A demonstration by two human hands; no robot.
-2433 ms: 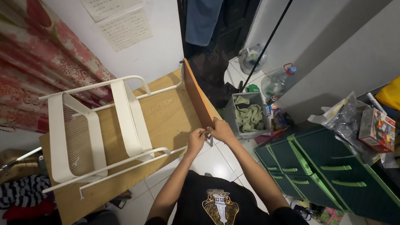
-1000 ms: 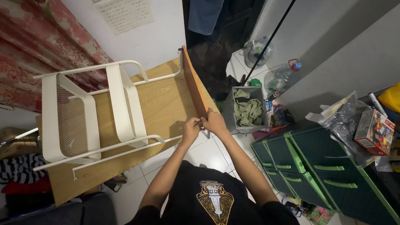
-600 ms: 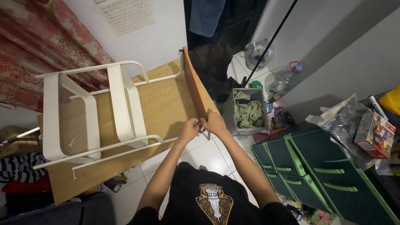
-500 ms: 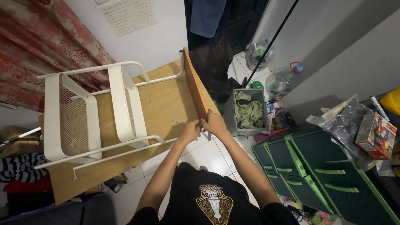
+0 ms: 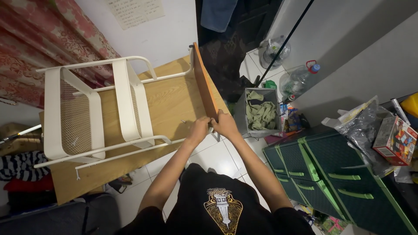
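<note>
A light oak-grain wooden panel (image 5: 170, 104) has an orange-brown edge board (image 5: 204, 85). The wire-mesh rack (image 5: 87, 113) is cream-white, the curtain (image 5: 39, 39) red floral, the drawer unit (image 5: 331, 174) dark green with lighter green handles.

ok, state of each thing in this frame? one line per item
left hand: closed on the near corner of the wooden panel
right hand: closed on the same corner
wooden panel: standing on edge along the wide board
white metal rack: lying on its side on the board
green drawer unit: drawers shut
grey bin: open, cloth inside
plastic bottle: cap on, tilted
red box: closed
</note>
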